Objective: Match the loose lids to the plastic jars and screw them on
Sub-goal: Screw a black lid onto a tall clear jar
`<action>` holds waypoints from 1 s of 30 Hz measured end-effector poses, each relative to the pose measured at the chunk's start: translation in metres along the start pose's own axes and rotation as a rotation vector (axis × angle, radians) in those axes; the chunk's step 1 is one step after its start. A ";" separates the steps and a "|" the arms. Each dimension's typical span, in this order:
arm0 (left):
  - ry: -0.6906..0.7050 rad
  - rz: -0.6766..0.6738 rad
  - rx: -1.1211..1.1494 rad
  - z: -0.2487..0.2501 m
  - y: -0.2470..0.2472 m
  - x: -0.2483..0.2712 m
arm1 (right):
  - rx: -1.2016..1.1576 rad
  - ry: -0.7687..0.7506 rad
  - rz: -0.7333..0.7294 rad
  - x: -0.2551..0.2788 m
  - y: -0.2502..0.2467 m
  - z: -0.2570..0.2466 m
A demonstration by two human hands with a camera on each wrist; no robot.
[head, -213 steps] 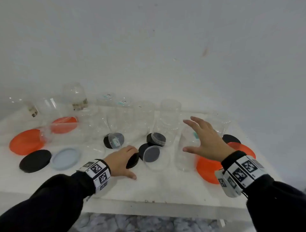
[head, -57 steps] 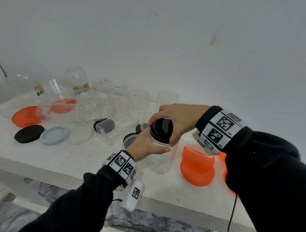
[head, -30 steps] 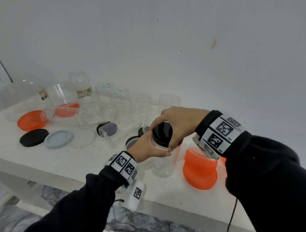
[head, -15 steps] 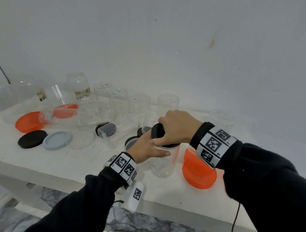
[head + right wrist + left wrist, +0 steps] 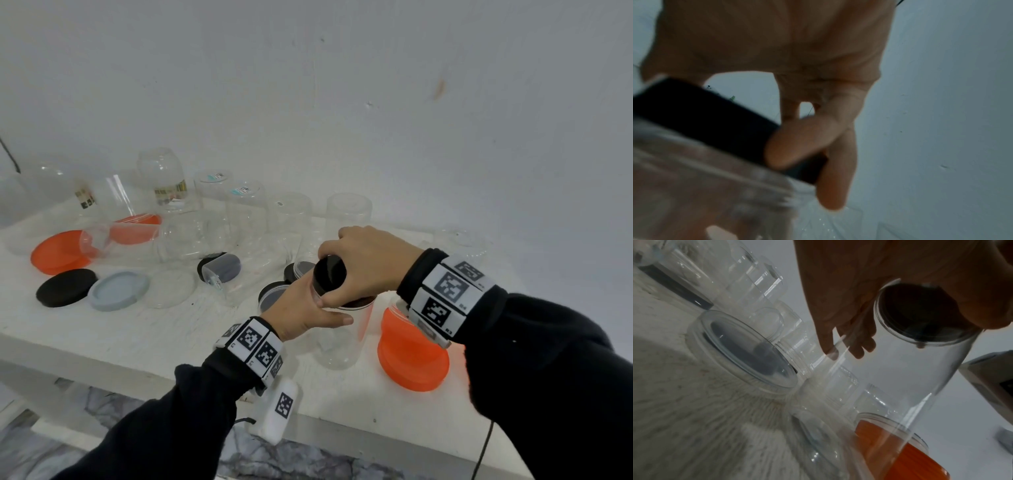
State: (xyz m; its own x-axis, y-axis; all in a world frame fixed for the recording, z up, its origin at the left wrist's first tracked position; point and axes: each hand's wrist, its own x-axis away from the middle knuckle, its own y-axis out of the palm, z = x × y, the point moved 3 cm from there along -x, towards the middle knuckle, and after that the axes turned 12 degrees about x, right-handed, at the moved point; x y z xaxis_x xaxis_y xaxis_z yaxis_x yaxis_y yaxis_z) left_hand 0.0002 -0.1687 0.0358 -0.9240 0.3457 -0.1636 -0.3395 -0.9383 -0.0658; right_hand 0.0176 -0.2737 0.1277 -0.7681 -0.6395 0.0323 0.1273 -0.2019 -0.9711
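Observation:
A tall clear plastic jar stands near the table's front edge. My left hand grips it just under the rim, thumb in front. My right hand comes from above and curls round a black lid, which sits tilted on the jar's mouth with its top facing left. In the left wrist view the black lid shows through the jar wall. In the right wrist view, fingers wrap the lid's edge above the blurred jar.
An orange-lidded container stands just right of the jar. On the left lie an orange lid, a black lid, a grey-blue lid and a clear lid. Several clear jars crowd the back by the wall.
My right hand has rolled over the black lid, its wrist dropping lower and to the right. The left hand and the jar have stayed in place.

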 end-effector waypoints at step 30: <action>0.057 0.048 -0.044 0.000 0.005 0.005 | -0.125 -0.116 -0.248 0.016 -0.005 0.002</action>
State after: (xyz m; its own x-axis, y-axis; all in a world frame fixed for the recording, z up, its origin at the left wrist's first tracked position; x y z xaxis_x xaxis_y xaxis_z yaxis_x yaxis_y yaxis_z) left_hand -0.0063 -0.1716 0.0341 -0.9272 0.3011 -0.2229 -0.2856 -0.9532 -0.0995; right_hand 0.0058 -0.2839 0.1338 -0.6885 -0.6640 0.2918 -0.1392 -0.2738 -0.9517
